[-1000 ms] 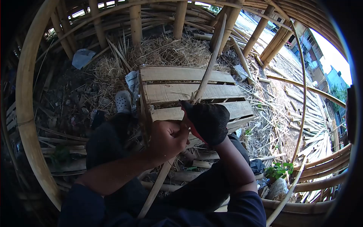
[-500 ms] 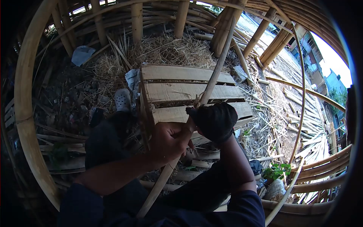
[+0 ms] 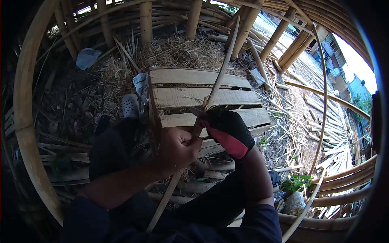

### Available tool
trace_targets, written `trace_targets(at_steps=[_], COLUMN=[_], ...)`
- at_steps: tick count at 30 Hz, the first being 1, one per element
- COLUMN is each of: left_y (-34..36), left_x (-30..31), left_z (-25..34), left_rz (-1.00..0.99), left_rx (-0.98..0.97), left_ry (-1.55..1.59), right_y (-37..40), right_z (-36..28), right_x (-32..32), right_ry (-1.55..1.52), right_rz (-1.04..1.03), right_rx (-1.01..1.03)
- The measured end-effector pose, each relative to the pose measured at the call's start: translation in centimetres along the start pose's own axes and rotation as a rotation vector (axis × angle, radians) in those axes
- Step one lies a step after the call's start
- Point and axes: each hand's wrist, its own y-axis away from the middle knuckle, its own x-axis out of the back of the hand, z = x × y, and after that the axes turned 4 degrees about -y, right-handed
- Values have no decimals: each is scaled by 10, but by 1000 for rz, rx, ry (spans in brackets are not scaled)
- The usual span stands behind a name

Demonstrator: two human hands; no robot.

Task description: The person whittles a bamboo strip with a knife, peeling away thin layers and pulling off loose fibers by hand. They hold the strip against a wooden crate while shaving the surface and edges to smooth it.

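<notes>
A long bamboo strip (image 3: 221,77) runs from my lap up over a slatted wooden crate. My bare left hand (image 3: 178,148) is closed around the strip at its middle. Just above it, my right hand (image 3: 230,133), in a black and pink glove, is closed at the strip, fingers mostly hidden. From that fist a short pointed knife blade (image 3: 197,111) juts left across the strip; its handle is out of sight. Thin curled shavings (image 3: 205,104) cling to the strip beside the blade. The crate (image 3: 178,96) sits beneath both hands.
Bamboo posts (image 3: 146,24) stand at the back, with straw (image 3: 182,54) around their feet. A curved bamboo pole (image 3: 25,101) rises on the left. Cut bamboo pieces (image 3: 330,133) litter the right side. A perforated clog (image 3: 130,106) is left of the crate.
My right hand has turned, showing the glove's pink part and more of the blade. The strip's upper end has shifted left and lower. My left hand keeps its grip.
</notes>
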Motion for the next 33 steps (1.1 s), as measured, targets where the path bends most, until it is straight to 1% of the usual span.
trace_targets(at_steps=[1,4,7,10,13,16,19,22,25,29,31,32,33], left_y=[0,1,2,2,3,5,4,3,3,4,5,5,6], left_x=[-1,-1,-4,-5,-5,-6,-5,-6,-5,-8,-7,-6,-4], left_z=[-1,5,5,-1,-2,-1,-5,-12,-12,-11,-14,-15,-9], left_rz=[6,13,27,22,13,22,9,10,13,34,7,-7,-32], left_rx=[0,10,-7,-53,-50,-47,-72,-106,-102,-105,-107,-108,-55], left_ry=[-3,10,12,-30,-42,-7,6,-9,11,133,132,130,135], right_y=[0,2,2,1,1,3,4,5,3,3,5,5,4], right_z=[6,9,0,-8,-11,6,7,4,-4,-15,-20,-18,-13], right_x=[-6,-8,-6,-8,-13,-20,-24,-27,-25,-20,-18,-16,-12], right_ry=[183,494,368,356,94,235,390,386,477,747,904,927,949], right_rz=[75,-15,5,54,129,165,232,288,339,297,278,284,289], right_rx=[149,162,121,43,-84,213,235,247,296,316,318,379,438])
